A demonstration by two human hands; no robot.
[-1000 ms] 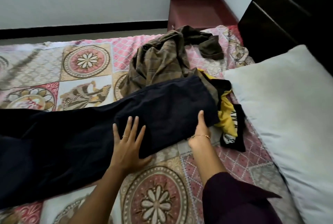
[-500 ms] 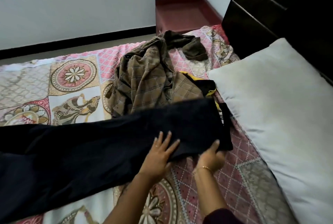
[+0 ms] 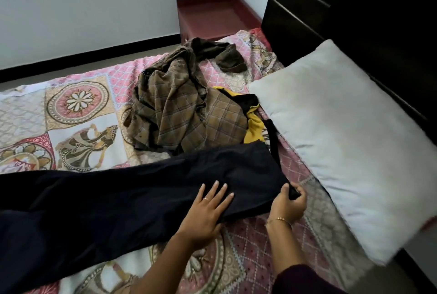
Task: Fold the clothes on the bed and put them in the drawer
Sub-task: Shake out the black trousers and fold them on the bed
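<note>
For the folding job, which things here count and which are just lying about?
Part of the job:
black trousers, pressed by the left hand, corner gripped by the right hand
checked shirt
yellow garment
dark cloth

Lying about:
pillow
bedspread

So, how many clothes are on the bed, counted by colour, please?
Black long trousers: 1
Brown checked shirt: 1
Dark olive crumpled garment: 1
Yellow and black garment: 1
Total: 4
</note>
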